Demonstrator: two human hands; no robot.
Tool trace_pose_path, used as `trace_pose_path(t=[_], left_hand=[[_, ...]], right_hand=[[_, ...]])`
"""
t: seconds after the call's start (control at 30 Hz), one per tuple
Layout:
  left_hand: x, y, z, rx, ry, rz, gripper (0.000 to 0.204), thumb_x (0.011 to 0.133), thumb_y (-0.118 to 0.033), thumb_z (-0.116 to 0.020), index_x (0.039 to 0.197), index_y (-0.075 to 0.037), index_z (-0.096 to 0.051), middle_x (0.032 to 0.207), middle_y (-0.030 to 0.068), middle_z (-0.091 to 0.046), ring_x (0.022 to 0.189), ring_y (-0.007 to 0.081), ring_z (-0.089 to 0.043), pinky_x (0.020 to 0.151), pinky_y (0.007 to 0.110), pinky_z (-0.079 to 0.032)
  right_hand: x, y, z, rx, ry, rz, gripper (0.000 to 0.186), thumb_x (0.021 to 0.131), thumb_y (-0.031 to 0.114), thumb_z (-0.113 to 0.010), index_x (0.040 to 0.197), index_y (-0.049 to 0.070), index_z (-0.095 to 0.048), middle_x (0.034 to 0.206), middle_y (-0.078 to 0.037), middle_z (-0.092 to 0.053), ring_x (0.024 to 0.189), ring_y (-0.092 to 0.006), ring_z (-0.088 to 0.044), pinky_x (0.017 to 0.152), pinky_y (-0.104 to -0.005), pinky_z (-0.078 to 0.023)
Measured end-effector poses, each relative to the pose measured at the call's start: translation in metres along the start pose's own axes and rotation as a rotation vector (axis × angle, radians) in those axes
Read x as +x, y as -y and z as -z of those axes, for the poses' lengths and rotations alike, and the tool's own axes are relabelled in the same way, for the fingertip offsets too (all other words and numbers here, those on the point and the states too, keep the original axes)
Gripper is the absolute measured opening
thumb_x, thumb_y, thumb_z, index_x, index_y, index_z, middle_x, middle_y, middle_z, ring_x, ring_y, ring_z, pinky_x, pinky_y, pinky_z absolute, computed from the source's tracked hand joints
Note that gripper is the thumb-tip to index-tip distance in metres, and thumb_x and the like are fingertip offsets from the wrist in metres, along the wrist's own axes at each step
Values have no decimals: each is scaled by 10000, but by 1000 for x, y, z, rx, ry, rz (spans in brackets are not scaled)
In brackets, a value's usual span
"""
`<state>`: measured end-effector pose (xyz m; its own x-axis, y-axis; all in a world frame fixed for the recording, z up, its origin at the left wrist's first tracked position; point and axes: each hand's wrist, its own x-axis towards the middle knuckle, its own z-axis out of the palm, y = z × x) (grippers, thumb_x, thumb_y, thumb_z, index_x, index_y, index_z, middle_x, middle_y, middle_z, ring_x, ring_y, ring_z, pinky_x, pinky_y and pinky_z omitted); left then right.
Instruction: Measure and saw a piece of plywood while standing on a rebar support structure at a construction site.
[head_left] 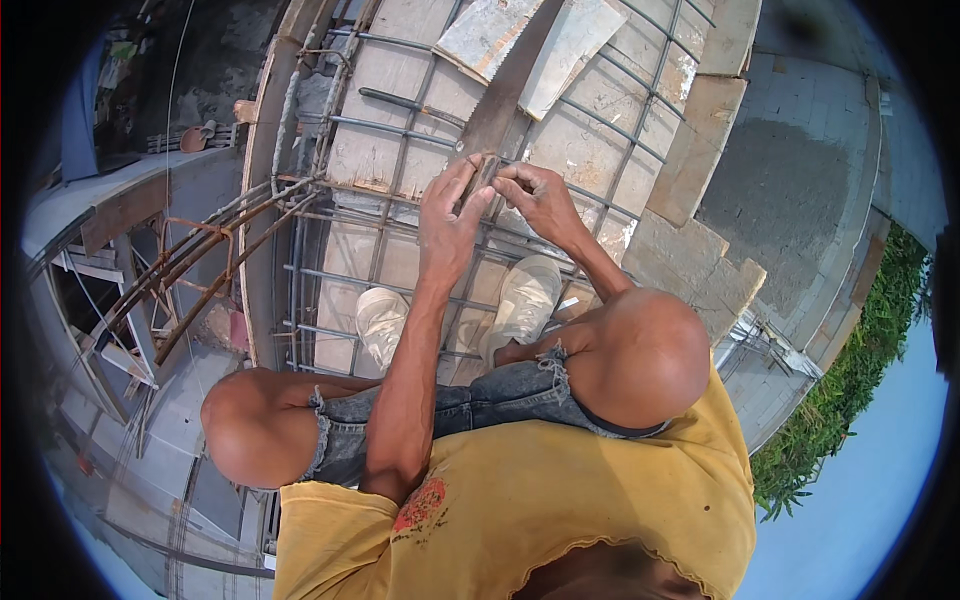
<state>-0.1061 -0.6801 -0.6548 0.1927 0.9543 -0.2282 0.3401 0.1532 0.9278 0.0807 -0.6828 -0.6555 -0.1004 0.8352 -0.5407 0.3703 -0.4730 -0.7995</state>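
A hand saw (505, 95) points away from me, its long brown blade lying over the steel bars with the teeth along its left edge. My left hand (450, 210) is closed around the saw's handle end, the thumb lying along it. From the right, my right hand (543, 205) pinches at the same end with bent fingers, close to the left thumb. The fingertips partly hide the handle. Pale board pieces (570, 55) lie under and beside the blade.
A grid of steel rebar (400, 130) crosses the boards below me, around my shoes (525, 300). Bundled rusty bars (215, 235) stick out at left beside a formwork edge (262, 200). Rough planks (690, 165) edge the right side, with a grey roof surface (790, 200) and greenery (830, 420) beyond.
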Motion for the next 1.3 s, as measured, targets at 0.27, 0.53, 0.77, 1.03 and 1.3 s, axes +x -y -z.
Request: trace_pose_path(t=[0.27,0.53,0.77,1.03,1.3], left_hand=[[-9,8,-5,654,-197,-60,431,945,-255,-709,1344,-98,-680,1385,36,-639,1266,278,-523,1147,478,-296],[-6,28,-5,145,-151,72,459,918,-224,-733,1336,-55,-649,1328,119,-656,1246,319,-556,1120,445,-361],[-8,22,0,-111,-145,199,490,925,-199,-725,1373,-33,-615,1311,158,-654,1203,347,-581,1084,454,-419],[-10,27,-10,260,-183,-38,453,964,-129,-661,1414,-97,-617,1319,129,-632,1242,365,-536,1093,491,-404],[-14,24,-16,462,-128,-65,419,973,-136,-652,1391,-162,-650,1402,105,-569,1293,376,-484,1123,500,-358]], right_hand=[[8,14,8,182,239,-176,389,1010,278,-666,1246,-29,-686,1112,-178,-753,1065,-247,-722,924,-391,-541],[21,-10,-4,-198,70,162,305,963,233,-695,1195,39,-728,1037,-184,-757,948,-361,-725,857,-426,-545],[30,1,-16,-285,73,169,223,969,190,-674,1117,32,-726,1005,-218,-733,912,-393,-701,818,-421,-544],[20,1,-13,125,160,22,590,957,397,-710,1298,-73,-609,1185,-222,-712,1080,-304,-701,977,-400,-541],[24,19,-11,-83,157,-96,676,954,538,-684,1230,-79,-664,1057,-213,-744,985,-277,-727,841,-403,-564]])
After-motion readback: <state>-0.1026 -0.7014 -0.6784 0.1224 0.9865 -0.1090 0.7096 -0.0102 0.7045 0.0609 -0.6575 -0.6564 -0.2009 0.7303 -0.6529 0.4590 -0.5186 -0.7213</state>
